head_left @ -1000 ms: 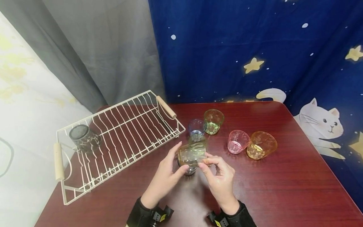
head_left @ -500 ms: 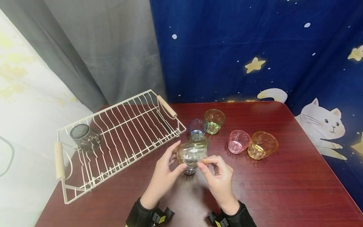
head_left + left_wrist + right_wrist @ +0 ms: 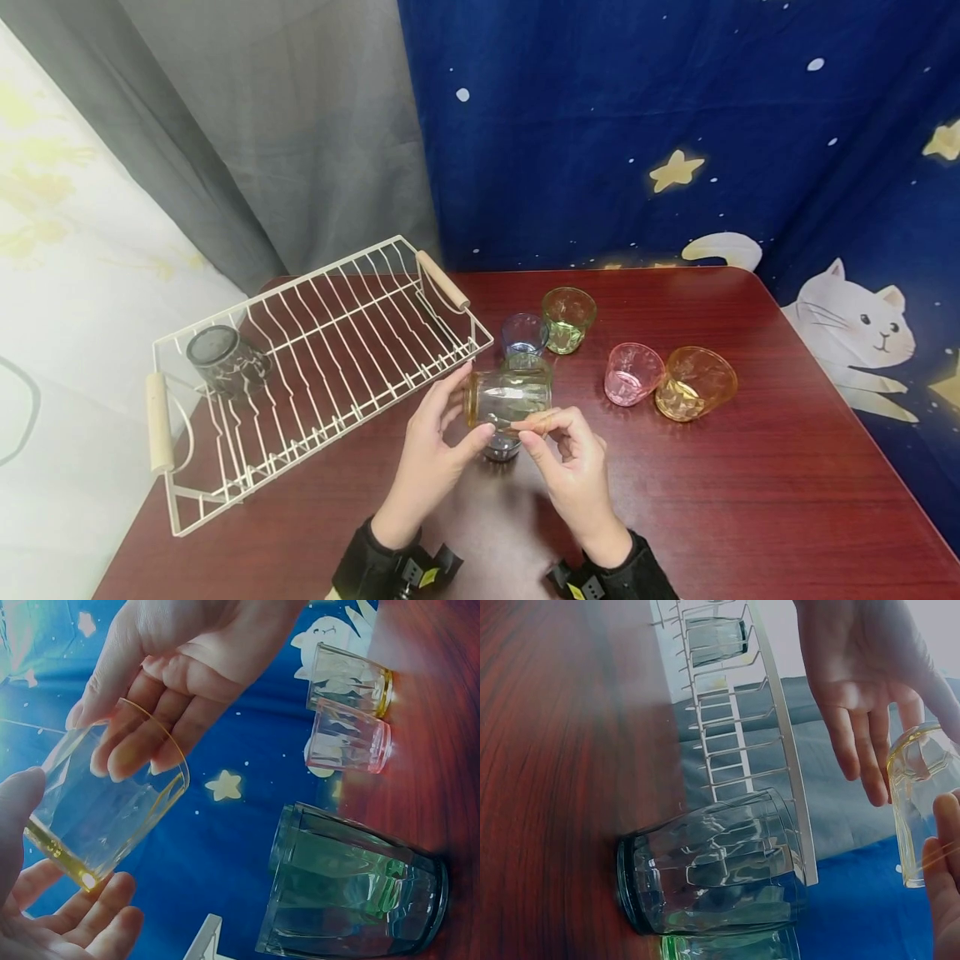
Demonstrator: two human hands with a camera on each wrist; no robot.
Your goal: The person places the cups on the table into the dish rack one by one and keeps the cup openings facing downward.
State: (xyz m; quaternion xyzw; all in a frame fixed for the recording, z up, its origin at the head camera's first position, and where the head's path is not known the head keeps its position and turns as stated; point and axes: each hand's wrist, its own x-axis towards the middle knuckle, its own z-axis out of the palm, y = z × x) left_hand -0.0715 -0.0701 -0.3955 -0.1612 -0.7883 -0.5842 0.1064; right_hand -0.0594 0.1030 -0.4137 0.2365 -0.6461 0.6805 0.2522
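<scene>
Above the table, a clear glass tumbler with a yellow tint (image 3: 513,396) lies sideways between both hands, its thick amber base toward the left. My left hand (image 3: 429,462) holds it at the base end, thumb on the near side. My right hand (image 3: 576,467) pinches the wall at the rim, thumb against fingers. In the left wrist view the tumbler (image 3: 112,802) is tilted with its mouth toward the right hand (image 3: 195,652). Below it stands an upright grey glass (image 3: 712,862), mostly hidden in the head view. A green-tinted glass (image 3: 527,362) shows just behind.
A white wire dish rack (image 3: 352,318) with wooden handles stands on the left, a dark grey glass (image 3: 225,358) upside down in it. Upright blue (image 3: 523,333) and green (image 3: 568,321) glasses stand behind; pink (image 3: 632,375) and amber (image 3: 693,385) ones stand to the right.
The yellow tumbler has turned slightly in my hands and its amber base now shows at the left. My right hand has shifted a little left along the rim. The other glasses stay put.
</scene>
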